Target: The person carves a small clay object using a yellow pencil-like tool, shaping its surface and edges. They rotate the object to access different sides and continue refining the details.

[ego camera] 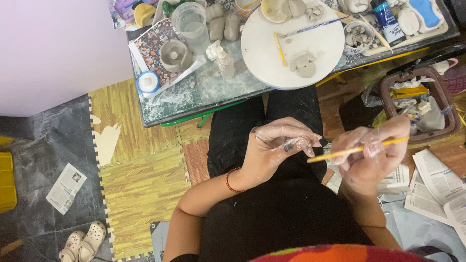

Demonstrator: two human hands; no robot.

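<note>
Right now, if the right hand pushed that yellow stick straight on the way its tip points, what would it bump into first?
The right hand holds a thin yellow tool whose tip points at the left hand. Going straight on, it would probably first meet the clay-smeared fingertips of that hand and whatever small thing they pinch; depth is hard to judge.

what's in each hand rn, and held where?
Right hand: thin yellow stick tool, pinched around its middle, both ends sticking out. Left hand: a small clay-smeared piece at the fingertips; too small to tell where it's gripped.
</note>
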